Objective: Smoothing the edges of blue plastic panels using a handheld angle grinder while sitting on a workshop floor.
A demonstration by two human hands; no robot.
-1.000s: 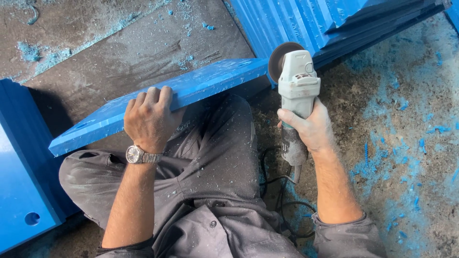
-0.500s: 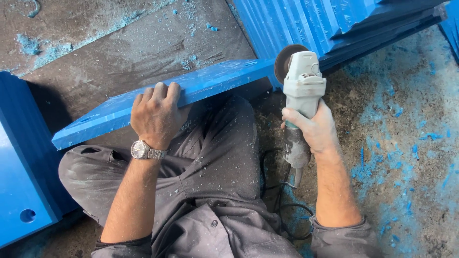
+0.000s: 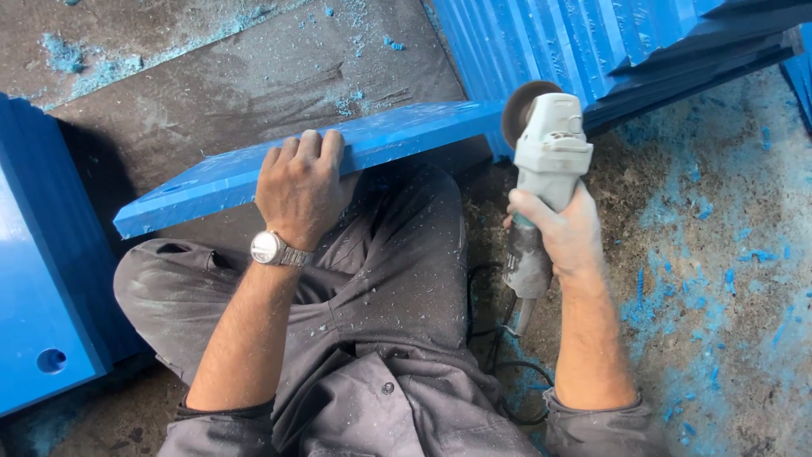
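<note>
On the dusty floor [image 3: 719, 169], strewn with blue shavings [image 3: 744, 254], a person in grey work clothes is sitting with a long blue plastic board [image 3: 211, 182] lying across the lap. More blue boards are leaning in a stack [image 3: 592, 42] at the top right, and another blue slab [image 3: 34, 296] is standing at the left. The left hand [image 3: 300, 190] is pressing down on the board, its grip closed over the near edge. The right hand [image 3: 562, 233] is gripping the pale angle grinder [image 3: 550, 148] around its body, the disc [image 3: 520, 110] touching the board's right end. The disc may well catch the edge and kick toward the legs, since the board is being steadied by only one hand. The cord [image 3: 507, 372] trailing by the knee could snag too.
</note>
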